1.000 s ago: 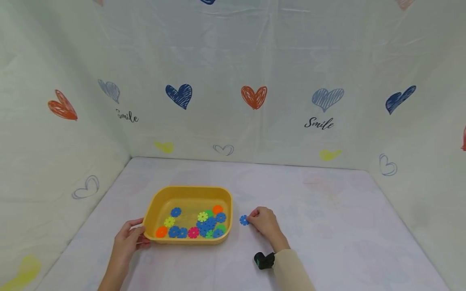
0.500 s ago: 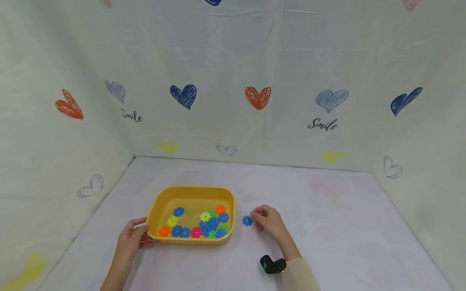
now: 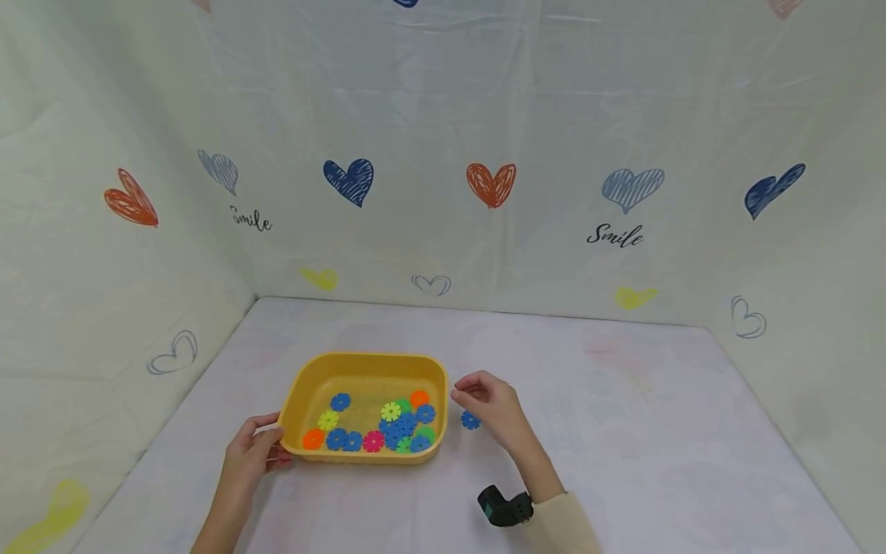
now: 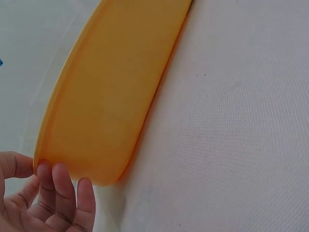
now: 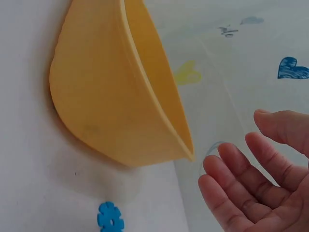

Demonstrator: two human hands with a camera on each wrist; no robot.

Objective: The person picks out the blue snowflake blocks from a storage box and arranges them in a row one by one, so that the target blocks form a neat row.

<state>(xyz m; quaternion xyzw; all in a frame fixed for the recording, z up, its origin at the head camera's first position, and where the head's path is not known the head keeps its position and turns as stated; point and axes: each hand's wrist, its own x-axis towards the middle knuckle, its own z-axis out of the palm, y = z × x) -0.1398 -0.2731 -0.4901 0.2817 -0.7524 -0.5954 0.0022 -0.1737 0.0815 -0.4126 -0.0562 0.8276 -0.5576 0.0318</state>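
A yellow plastic tray (image 3: pixel 374 457) stands on the table, holding several flower-shaped discs in blue, yellow, green, orange and pink, most of them heaped toward its right side. My left hand (image 3: pixel 245 454) pinches the tray's left rim; in the left wrist view the thumb is at the rim and the fingers (image 4: pixel 63 193) lie against the outer wall. A single blue flower disc (image 3: pixel 471 420) lies on the table right of the tray, partly behind my right hand (image 3: pixel 494 408). That hand hovers beside the tray's right rim, fingers loosely bent and holding nothing, apart from the disc (image 5: pixel 110 217).
A white tabletop (image 3: pixel 651 431) stretches to both sides. White sheets with printed hearts (image 3: pixel 491 185) enclose it at the back and sides. A black wrist camera (image 3: pixel 505 508) is strapped by my right sleeve (image 3: pixel 562 527).
My right hand has let go of the blue flower disc, leaving it on the table, and has moved left and up toward the tray. The left hand keeps its grip on the rim.
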